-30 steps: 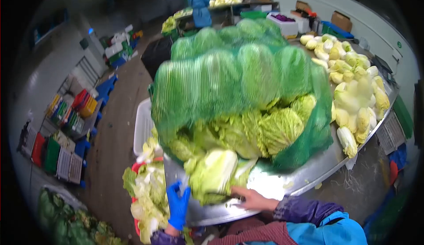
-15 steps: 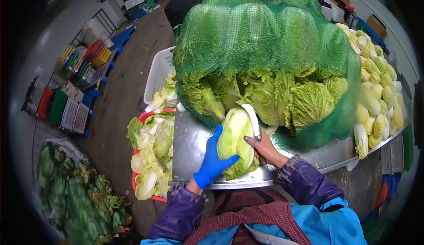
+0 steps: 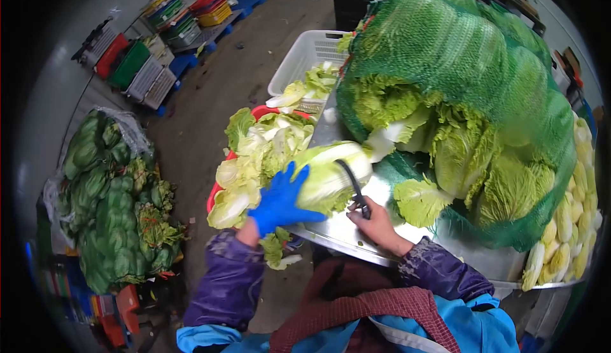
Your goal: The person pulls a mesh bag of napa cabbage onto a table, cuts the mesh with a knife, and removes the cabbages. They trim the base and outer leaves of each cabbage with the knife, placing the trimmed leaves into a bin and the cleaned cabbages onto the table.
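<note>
A pale green cabbage (image 3: pixel 334 173) lies on its side near the left edge of the metal table (image 3: pixel 337 229). My left hand (image 3: pixel 283 197), in a blue glove, has its fingers spread against the cabbage's left side. Bare, my right hand (image 3: pixel 377 224) is closed round the handle of a curved knife (image 3: pixel 352 184), whose dark blade lies over the cabbage. Just right of the knife rests a loose leaf (image 3: pixel 420 201). Behind, a green net sack (image 3: pixel 439 54) lies open toward me, with several cabbages (image 3: pixel 463 155) showing in its mouth.
Left of the table stands a red tub (image 3: pixel 216 194) of leaves, with a white crate (image 3: pixel 305 50) behind it. Trimmed cabbages (image 3: pixel 566 225) are heaped at the right. Netted cabbages (image 3: pixel 118 206) lie at the far left. Leaf pieces (image 3: pixel 277 251) hang below the table's left corner.
The view has swung left. The cabbage has gone from upright between both hands to lying sideways by the tub. My left hand's fingers have spread, and a leaf now lies right of the knife.
</note>
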A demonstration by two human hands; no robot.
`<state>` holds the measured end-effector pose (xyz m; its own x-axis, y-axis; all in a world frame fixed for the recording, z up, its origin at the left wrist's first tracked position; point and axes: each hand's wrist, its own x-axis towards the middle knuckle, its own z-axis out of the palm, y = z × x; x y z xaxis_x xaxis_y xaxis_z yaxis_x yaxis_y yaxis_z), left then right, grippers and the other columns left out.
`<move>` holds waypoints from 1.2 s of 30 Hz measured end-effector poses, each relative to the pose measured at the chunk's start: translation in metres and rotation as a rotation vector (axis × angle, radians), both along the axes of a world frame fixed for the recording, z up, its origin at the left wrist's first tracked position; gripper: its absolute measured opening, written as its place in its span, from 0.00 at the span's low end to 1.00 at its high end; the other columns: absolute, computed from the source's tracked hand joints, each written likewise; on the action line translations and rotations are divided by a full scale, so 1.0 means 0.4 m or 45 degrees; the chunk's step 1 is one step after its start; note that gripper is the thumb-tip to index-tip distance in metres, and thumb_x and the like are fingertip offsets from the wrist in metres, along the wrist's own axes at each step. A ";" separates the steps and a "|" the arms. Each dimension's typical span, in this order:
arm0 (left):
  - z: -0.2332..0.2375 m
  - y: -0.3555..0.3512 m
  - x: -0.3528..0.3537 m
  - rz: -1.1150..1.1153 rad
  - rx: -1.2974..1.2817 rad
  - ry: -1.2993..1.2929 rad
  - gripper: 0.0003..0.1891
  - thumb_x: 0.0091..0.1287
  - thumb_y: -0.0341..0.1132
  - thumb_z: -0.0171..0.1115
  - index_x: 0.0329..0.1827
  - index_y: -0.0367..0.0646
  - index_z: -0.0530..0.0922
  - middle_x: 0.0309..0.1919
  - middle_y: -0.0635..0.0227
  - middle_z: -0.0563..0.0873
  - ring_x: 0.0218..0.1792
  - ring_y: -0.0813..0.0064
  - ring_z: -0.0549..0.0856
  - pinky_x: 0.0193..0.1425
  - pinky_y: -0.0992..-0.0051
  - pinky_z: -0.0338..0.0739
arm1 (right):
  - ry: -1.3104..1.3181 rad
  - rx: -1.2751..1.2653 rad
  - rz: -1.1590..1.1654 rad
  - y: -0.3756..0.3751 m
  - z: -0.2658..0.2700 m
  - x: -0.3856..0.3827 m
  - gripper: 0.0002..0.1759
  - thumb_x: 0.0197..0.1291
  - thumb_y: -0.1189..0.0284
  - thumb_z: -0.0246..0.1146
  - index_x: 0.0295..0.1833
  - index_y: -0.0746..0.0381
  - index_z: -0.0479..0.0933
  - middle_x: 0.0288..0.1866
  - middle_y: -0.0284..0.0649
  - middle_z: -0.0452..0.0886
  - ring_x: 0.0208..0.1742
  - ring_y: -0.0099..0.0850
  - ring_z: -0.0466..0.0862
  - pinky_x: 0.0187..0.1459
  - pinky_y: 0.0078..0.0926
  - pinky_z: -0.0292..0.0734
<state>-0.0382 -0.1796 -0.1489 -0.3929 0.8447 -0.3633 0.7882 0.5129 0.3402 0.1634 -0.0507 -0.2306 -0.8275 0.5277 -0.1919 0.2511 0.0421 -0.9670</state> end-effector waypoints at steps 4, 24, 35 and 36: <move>-0.070 0.091 0.067 0.186 0.006 0.270 0.64 0.34 0.66 0.72 0.75 0.58 0.44 0.73 0.52 0.43 0.70 0.36 0.46 0.59 0.25 0.41 | 0.104 0.327 -0.105 0.082 -0.017 0.001 0.11 0.56 0.76 0.57 0.45 0.65 0.70 0.31 0.43 0.76 0.30 0.31 0.77 0.35 0.28 0.71; -0.117 0.085 -0.091 0.009 0.012 -0.069 0.60 0.36 0.61 0.74 0.74 0.60 0.50 0.66 0.45 0.60 0.64 0.41 0.63 0.63 0.47 0.62 | -0.243 0.724 -0.025 0.094 -0.044 -0.061 0.12 0.60 0.72 0.56 0.42 0.66 0.60 0.24 0.59 0.74 0.27 0.59 0.75 0.30 0.51 0.68; -0.178 0.127 -0.095 0.085 0.072 -0.138 0.61 0.34 0.64 0.72 0.74 0.60 0.50 0.68 0.45 0.57 0.66 0.42 0.59 0.61 0.38 0.55 | -0.456 0.870 0.228 0.186 -0.139 -0.082 0.24 0.53 0.75 0.60 0.50 0.77 0.60 0.24 0.60 0.76 0.27 0.59 0.77 0.28 0.51 0.71; -0.177 0.139 -0.086 0.099 0.047 -0.140 0.61 0.36 0.64 0.71 0.74 0.59 0.49 0.68 0.46 0.57 0.67 0.42 0.58 0.60 0.36 0.54 | -0.541 0.944 0.251 0.204 -0.191 -0.073 0.33 0.53 0.73 0.59 0.59 0.83 0.56 0.24 0.58 0.77 0.24 0.54 0.79 0.25 0.49 0.72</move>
